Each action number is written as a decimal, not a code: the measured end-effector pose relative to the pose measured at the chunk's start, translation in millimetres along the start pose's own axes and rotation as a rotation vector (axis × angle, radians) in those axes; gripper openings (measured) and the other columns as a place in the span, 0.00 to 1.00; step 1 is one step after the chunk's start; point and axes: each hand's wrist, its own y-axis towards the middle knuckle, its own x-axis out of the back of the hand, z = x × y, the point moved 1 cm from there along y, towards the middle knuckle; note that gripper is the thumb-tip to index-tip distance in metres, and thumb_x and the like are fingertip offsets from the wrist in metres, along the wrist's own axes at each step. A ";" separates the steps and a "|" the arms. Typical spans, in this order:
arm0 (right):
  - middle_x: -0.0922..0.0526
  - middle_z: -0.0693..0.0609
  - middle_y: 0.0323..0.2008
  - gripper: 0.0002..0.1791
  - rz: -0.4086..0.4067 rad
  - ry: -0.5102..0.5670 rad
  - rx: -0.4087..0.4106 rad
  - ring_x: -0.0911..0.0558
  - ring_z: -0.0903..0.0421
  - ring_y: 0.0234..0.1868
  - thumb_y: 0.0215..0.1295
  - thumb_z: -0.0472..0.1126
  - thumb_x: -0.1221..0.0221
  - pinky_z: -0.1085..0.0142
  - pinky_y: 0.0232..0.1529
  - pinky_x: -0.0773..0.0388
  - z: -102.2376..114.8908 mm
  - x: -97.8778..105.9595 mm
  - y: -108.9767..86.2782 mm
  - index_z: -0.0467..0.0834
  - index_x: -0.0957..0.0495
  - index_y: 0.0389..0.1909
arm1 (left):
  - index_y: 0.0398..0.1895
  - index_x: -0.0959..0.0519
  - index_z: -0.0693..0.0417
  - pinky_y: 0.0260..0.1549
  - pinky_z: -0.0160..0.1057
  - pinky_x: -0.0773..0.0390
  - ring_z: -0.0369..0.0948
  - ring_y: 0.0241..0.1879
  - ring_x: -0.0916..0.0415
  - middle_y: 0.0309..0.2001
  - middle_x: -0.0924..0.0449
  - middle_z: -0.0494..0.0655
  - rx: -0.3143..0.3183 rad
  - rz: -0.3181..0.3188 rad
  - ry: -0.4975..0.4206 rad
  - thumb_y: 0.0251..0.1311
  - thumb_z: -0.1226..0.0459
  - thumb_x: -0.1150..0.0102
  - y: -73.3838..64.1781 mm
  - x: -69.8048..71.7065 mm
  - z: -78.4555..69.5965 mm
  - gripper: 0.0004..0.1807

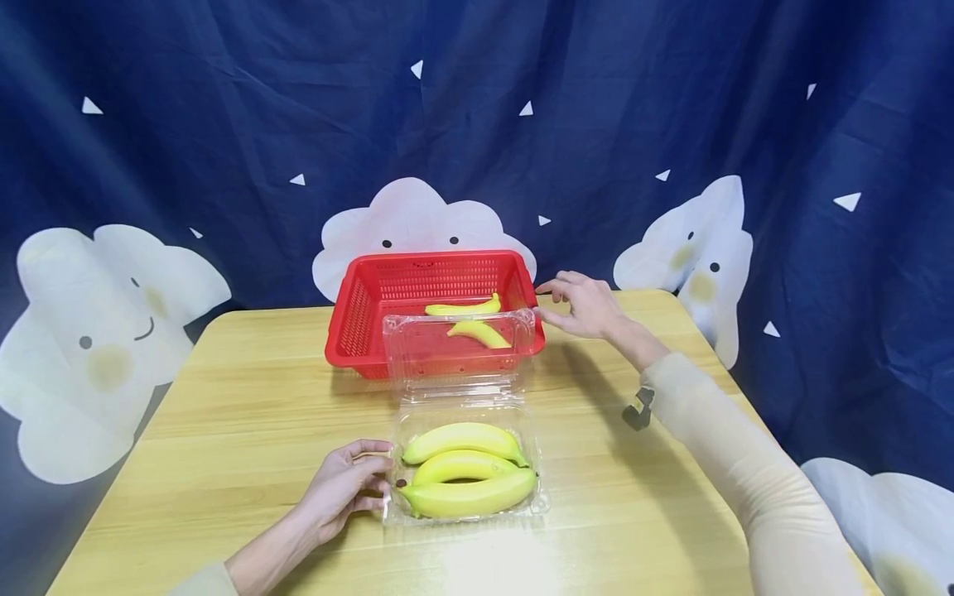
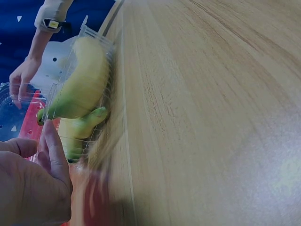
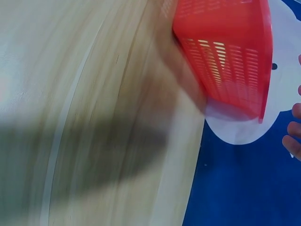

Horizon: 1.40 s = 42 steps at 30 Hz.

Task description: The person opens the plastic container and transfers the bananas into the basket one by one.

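Observation:
An open clear plastic clamshell box (image 1: 542, 463) sits on the table, its lid (image 1: 417, 364) raised against the front of a red basket (image 1: 358, 362). Three bananas (image 1: 469, 499) lie side by side in the box. Two more bananas (image 1: 477, 307) are in the basket, one seen through the lid. My left hand (image 1: 345, 488) is at the box's left side, fingertips touching its edge in the left wrist view (image 2: 35, 183). My right hand (image 1: 583, 305) hovers beside the basket's right rim, holding nothing; only its fingertips (image 3: 294, 134) show in the right wrist view, apart from the basket.
The wooden table (image 1: 246, 397) has its far edge just behind the basket. A dark blue curtain (image 1: 477, 124) with white clouds hangs behind and around it. A dark device (image 1: 638, 408) is strapped at the right wrist.

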 end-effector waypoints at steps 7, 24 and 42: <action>0.17 0.50 0.32 0.21 -0.035 0.019 0.015 0.20 0.53 0.33 0.63 0.57 0.32 0.63 0.27 0.25 -2.1 10.6 -8.1 0.48 0.11 0.50 | 0.63 0.28 0.64 0.24 0.29 0.13 0.32 0.24 0.19 0.30 0.18 0.39 -0.007 -0.001 0.000 0.65 0.68 0.37 -1.9 -0.5 -1.3 0.24; 0.19 0.51 0.29 0.18 -0.131 0.042 0.101 0.23 0.56 0.29 0.60 0.53 0.29 0.64 0.26 0.27 3.1 41.1 -32.1 0.48 0.11 0.47 | 0.65 0.29 0.65 0.24 0.29 0.12 0.32 0.24 0.19 0.31 0.17 0.40 -0.006 0.001 -0.006 0.66 0.69 0.38 -1.2 -0.2 -1.5 0.25; 0.17 0.53 0.29 0.19 -0.157 0.053 0.228 0.21 0.57 0.29 0.55 0.50 0.27 0.65 0.23 0.27 18.4 56.6 -61.5 0.47 0.11 0.47 | 0.65 0.30 0.66 0.25 0.30 0.12 0.32 0.24 0.19 0.31 0.18 0.41 -0.001 0.000 -0.006 0.65 0.69 0.38 -1.3 0.6 -1.2 0.25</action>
